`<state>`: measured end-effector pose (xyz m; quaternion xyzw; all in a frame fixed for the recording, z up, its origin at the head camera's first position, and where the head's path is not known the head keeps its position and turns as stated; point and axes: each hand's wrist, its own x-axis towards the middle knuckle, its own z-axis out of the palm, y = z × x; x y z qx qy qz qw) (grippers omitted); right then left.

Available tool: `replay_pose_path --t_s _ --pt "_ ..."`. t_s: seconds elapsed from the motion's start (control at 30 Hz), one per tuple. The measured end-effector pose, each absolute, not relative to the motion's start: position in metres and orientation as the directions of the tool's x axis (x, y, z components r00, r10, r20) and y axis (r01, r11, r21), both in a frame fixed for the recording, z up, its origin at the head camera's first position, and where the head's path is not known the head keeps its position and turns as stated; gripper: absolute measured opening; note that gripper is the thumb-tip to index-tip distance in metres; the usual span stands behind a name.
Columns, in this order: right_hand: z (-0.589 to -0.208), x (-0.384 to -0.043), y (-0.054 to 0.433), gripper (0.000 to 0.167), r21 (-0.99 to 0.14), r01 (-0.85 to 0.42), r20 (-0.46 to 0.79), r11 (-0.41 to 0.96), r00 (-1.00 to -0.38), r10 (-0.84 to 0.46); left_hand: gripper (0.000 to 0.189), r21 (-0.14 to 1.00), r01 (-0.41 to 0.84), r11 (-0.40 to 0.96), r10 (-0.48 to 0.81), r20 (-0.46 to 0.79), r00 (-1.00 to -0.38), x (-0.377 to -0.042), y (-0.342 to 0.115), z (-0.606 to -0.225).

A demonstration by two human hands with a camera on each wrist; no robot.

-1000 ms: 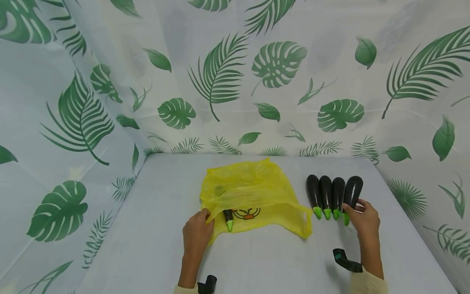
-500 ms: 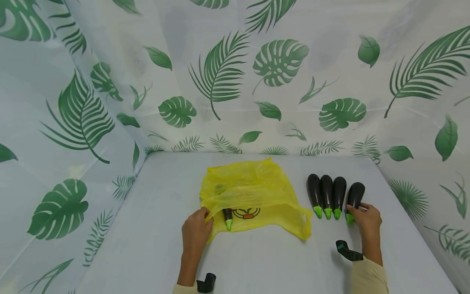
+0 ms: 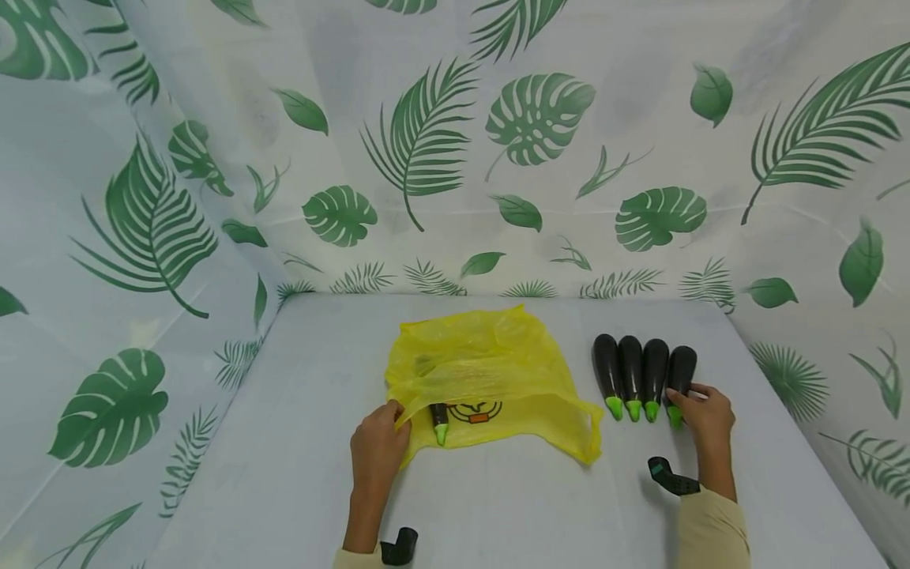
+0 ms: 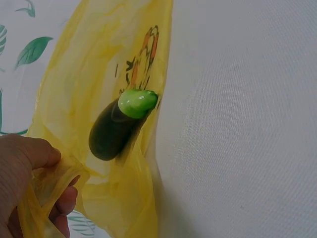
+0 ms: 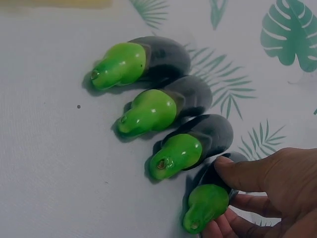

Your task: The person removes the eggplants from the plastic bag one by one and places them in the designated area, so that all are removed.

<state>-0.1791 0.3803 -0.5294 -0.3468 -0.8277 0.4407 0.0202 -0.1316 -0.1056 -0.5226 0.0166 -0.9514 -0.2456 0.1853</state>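
My left hand (image 3: 379, 446) pinches the near left edge of a yellow plastic bag (image 3: 490, 348) and lifts it a little. Through that opening an eggplant (image 4: 111, 134) shows inside, its green cap toward me and its far end covered by the bag. On the right, my right hand (image 3: 711, 419) grips the rightmost eggplant (image 3: 682, 367) between thumb and fingers, near its green cap (image 5: 208, 203). To its left lie three more dark eggplants (image 3: 630, 367), side by side, with green caps toward me.
A white table (image 3: 498, 506) carries everything. Behind it and on both sides stand white sheets (image 3: 441, 142) printed with green leaves. Black devices (image 3: 671, 476) are strapped to both wrists. The bag's right handle (image 3: 593, 431) lies between the bag and the eggplants.
My right hand first drew the rightmost eggplant slightly toward me and right, apart from the row, then brought it back left beside the others. My left hand and the bag have hardly moved.
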Motion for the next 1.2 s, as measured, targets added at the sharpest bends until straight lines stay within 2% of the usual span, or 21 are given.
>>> replay_pose_path --t_s 0.63,1.2 --pt "-0.5246 -0.1771 0.3767 0.077 -0.745 0.551 -0.293 0.376 -0.776 0.558 0.010 0.475 0.075 0.877 -0.116 0.360 -0.926 -0.1317 -0.1045 -0.5270" --pt "-0.5305 -0.1748 0.3794 0.075 -0.738 0.567 -0.308 0.367 -0.766 0.564 0.008 0.477 0.080 0.875 -0.112 0.359 -0.926 -0.1305 -0.1047 -0.5262"
